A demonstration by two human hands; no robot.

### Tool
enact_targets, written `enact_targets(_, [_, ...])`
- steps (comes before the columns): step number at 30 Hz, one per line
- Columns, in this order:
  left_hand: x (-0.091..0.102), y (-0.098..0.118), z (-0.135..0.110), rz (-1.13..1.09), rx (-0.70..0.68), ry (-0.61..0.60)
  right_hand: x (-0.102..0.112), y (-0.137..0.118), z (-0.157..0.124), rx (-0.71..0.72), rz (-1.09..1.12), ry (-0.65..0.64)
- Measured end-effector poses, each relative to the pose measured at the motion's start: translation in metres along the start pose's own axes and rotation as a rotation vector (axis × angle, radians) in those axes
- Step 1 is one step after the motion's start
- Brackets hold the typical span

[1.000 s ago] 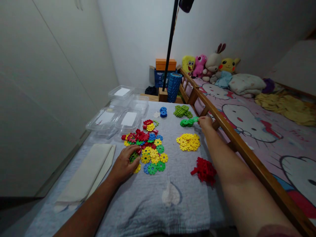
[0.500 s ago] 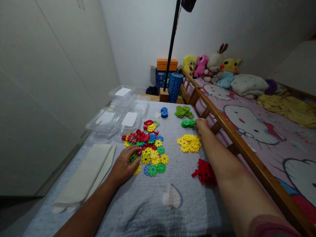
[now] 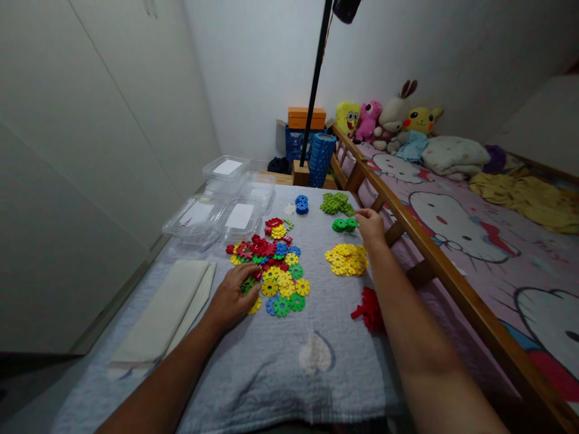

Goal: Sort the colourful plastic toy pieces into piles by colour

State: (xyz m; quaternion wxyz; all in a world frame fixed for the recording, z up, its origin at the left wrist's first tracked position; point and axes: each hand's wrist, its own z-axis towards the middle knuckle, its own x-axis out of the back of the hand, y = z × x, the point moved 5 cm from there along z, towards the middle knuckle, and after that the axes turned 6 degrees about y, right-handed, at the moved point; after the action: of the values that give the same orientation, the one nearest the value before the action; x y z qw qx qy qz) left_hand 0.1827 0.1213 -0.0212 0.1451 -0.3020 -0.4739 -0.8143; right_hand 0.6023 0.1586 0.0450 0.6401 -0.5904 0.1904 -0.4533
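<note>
My left hand (image 3: 235, 295) rests at the left side of a mixed heap of flower-shaped plastic discs (image 3: 284, 278) in red, yellow, blue and green. Its thumb and fingers are apart, curved around green discs (image 3: 248, 284) lying under them. On the far right, my right hand (image 3: 371, 226) is beside a small dark green pile (image 3: 344, 225), fingers bent together; whatever is between them is too small to make out. Sorted piles lie around it: light green (image 3: 337, 204), yellow (image 3: 347, 260), blue (image 3: 301, 205) and red (image 3: 370, 310), the red partly behind my right forearm.
Clear plastic boxes (image 3: 194, 220) with white labels stand at the back left. A folded cream cloth (image 3: 158, 313) lies in front of them. A wooden bed rail (image 3: 407, 223) runs along the right edge. Behind the table are a black pole (image 3: 314, 84) and a blue foam roller (image 3: 321, 160).
My right hand has lifted slightly at the dark green pile, its fingertips a little higher. My left hand stays by the mixed heap. The view has shifted slightly.
</note>
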Motion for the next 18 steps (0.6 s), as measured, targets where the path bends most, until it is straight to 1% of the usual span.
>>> enact_targets(2, [0.0,0.0,0.0,-0.002,0.004,0.006,-0.013,-0.017,-0.034,0.046,0.073,-0.162])
enact_targets(4, [-0.001,0.0,0.0,-0.006,0.004,0.005,-0.029,-0.028,-0.075,0.09,0.07,-0.371])
enact_targets(6, [-0.001,0.0,-0.001,-0.009,0.002,0.006,-0.045,-0.031,-0.118,0.163,0.002,-0.545])
enact_targets(8, [-0.001,0.0,-0.001,-0.01,0.0,0.015,-0.057,-0.027,-0.154,0.258,-0.12,-0.646])
enact_targets(10, [0.0,-0.001,-0.002,-0.006,0.002,0.022,-0.065,-0.019,-0.178,0.335,-0.268,-0.662])
enact_targets(12, [0.0,-0.001,-0.002,0.001,0.005,0.024,-0.069,-0.012,-0.189,0.387,-0.387,-0.652])
enact_targets(14, [0.0,0.0,-0.002,0.007,0.0,0.017,-0.071,-0.007,-0.193,0.397,-0.443,-0.655])
enact_targets(18, [-0.002,0.002,-0.003,0.019,-0.031,-0.014,-0.071,-0.001,-0.189,0.335,-0.434,-0.674])
